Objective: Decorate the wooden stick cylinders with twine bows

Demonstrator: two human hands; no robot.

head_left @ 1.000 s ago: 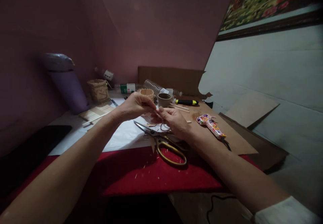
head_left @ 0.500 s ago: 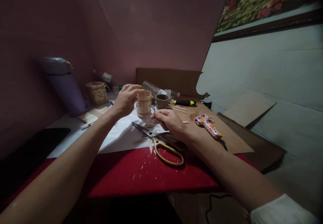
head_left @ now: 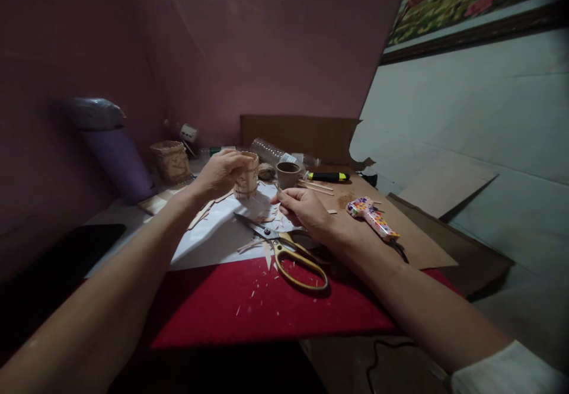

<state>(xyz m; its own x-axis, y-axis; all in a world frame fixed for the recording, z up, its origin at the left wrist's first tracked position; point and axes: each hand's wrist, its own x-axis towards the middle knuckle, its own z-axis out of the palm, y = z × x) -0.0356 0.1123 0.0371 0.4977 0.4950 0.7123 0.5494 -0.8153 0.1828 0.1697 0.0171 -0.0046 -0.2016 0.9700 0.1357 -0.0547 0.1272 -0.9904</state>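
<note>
On the white paper stands a small pale wooden cup with darker twig-like trim. My left hand is closed on the cup's left side near the rim, fingertips partly hidden. To the right of the cup, my right hand pinches thumb and forefinger together; whatever is between them is too small to name. A pair of scissors with yellow handles lies in front of the cup, partly under the right hand. Wood scraps are scattered around the blades.
Behind are a brown cup, a ball of twine, a plastic bottle and a utility knife. A flowered glue gun lies on cardboard at right. Another wooden cup stands at left. Red cloth covers the front edge.
The wooden cup has shifted left together with my left hand, uncovering the twine behind it. My right hand keeps nearly the same pose. The view has turned slightly.
</note>
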